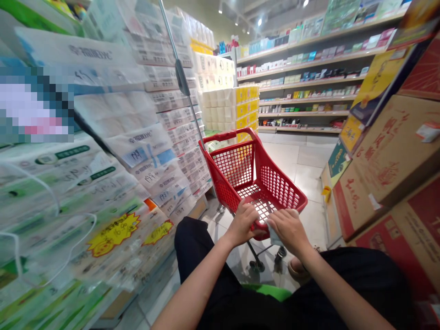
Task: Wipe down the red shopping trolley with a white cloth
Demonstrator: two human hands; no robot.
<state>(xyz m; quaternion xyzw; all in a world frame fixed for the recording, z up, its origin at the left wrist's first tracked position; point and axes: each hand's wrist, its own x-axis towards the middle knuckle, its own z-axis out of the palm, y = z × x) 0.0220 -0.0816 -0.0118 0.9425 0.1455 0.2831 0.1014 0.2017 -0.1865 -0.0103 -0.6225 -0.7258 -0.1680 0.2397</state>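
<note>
Evidently I am watching a narrow shop aisle from afar. Stacked tissue packs [165, 123] are towering along the left, stocked shelves [309, 83] are spanning the far end, and printed cartons [388, 160] are leaning in from the right. Between them, on pale floor tiles [311, 178], a red trolley [280, 185] is standing directly in front of me, its basket opening upward between dark-trousered legs [357, 284]. A slim metal pole [170, 34] is rising beside its far left corner; whether it is joined there, I cannot tell.

Both hands are meeting the basket's near rim, close beside each other. The left hand [243, 223] is curling its fingers over the red edge, and the right hand [288, 229] is pinching a pale cloth [273, 233], seemingly, against that rim.

I am mostly worrying about the casters [257, 265]: if they are standing unlocked, uneven pressure from the two hands could be swinging the trolley into the packs or cartons. A loose pinch could be letting the cloth slip toward the floor. Smallest of all, a thin white cable [77, 250] is looping across the left-hand packs, where a stray elbow could be snagging it.
</note>
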